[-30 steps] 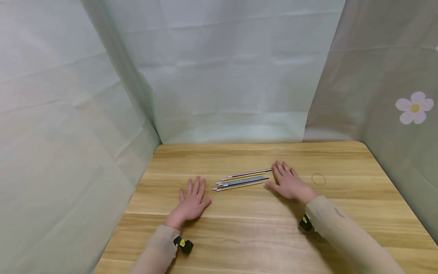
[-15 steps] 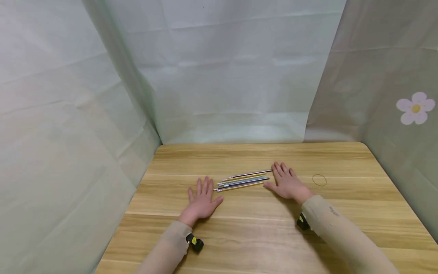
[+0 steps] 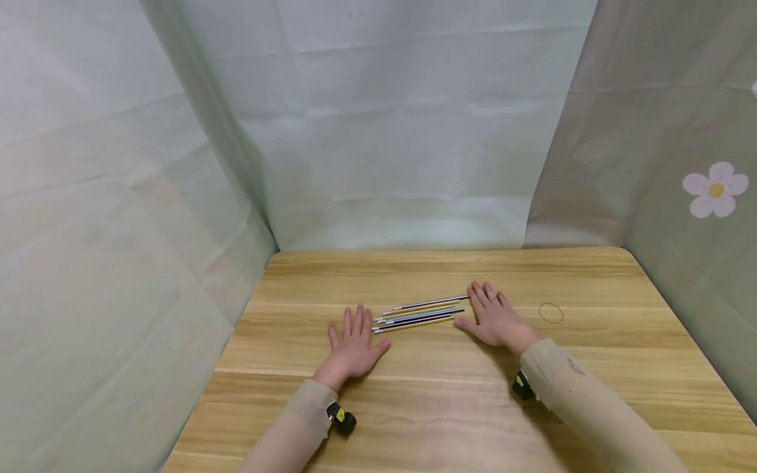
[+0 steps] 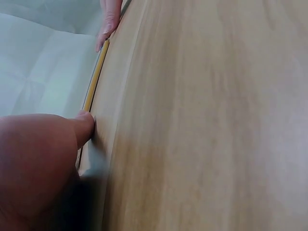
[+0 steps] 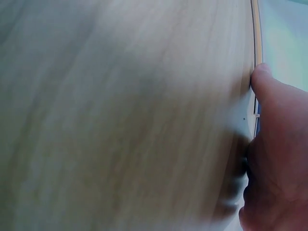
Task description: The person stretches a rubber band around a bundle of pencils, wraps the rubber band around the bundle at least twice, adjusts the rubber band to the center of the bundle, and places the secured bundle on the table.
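Several pencils (image 3: 418,315) in dark, yellow and light blue lie side by side on the wooden table, their eraser ends to the left. My left hand (image 3: 353,348) rests flat with spread fingers at those eraser ends, its index finger close against them. At the opposite end, my right hand (image 3: 497,320) lies flat with fingers extended, the fingertips by the far dark pencil's tip and the thumb near the closer tips. In the left wrist view a yellow pencil (image 4: 96,76) shows beyond my left thumb (image 4: 84,126). The right wrist view shows my right thumb (image 5: 263,77) beside a yellow pencil.
A thin rubber band (image 3: 551,313) lies on the table (image 3: 426,407) to the right of my right hand. Pale cloth walls (image 3: 402,144) stand along the back and both sides. A small black camera (image 3: 342,419) is strapped at the left wrist.
My left hand has slid right, up to the pencils' eraser ends. My right hand has shifted slightly left, and the pencils look nearly unmoved.
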`<state>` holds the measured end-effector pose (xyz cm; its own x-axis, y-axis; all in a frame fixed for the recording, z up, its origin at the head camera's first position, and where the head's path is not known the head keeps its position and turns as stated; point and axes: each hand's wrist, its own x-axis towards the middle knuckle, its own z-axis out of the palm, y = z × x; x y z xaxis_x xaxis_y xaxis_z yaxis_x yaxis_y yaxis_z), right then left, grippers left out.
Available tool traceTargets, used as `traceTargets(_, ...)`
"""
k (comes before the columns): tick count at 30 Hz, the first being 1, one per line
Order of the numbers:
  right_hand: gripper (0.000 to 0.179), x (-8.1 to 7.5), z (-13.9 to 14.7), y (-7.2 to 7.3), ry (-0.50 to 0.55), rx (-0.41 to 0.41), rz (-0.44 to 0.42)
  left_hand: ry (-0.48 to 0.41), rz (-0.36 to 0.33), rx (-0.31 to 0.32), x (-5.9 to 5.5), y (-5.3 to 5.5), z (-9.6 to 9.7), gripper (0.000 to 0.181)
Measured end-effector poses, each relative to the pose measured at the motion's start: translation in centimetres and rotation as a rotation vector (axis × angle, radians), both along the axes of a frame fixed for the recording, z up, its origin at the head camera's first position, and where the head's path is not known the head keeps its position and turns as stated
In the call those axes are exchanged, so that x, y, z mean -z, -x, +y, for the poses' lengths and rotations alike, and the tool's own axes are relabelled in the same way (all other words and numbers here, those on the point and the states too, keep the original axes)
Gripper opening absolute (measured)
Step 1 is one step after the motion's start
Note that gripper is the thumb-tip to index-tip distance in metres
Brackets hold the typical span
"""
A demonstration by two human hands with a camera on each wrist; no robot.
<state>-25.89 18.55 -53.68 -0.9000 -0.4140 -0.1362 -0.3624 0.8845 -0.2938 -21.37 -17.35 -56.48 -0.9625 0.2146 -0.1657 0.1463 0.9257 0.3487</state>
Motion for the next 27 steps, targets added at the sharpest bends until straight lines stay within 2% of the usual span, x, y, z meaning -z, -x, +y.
traceTargets(5,0.097,0.0,-0.3,-0.1,-0.012,0.006,-0.009,0.021,-0.024,0.005,-0.3,0.3,0.5,0.102)
traceTargets(12,0.102,-0.3,-0.9,-0.2,-0.023,0.023,-0.025,0.012,-0.009,0.01,0.3,1.2,0.9,0.102)
traceTargets(20,0.111,0.3,-1.1,-0.6,-0.021,0.032,-0.017,-0.001,-0.017,0.033,-0.2,1.4,1.7,0.104)
traceTargets(27,0.107,0.0,-1.7,-0.9,-0.03,0.051,-0.02,-0.003,0.001,0.028,0.4,1.8,1.9,0.103)
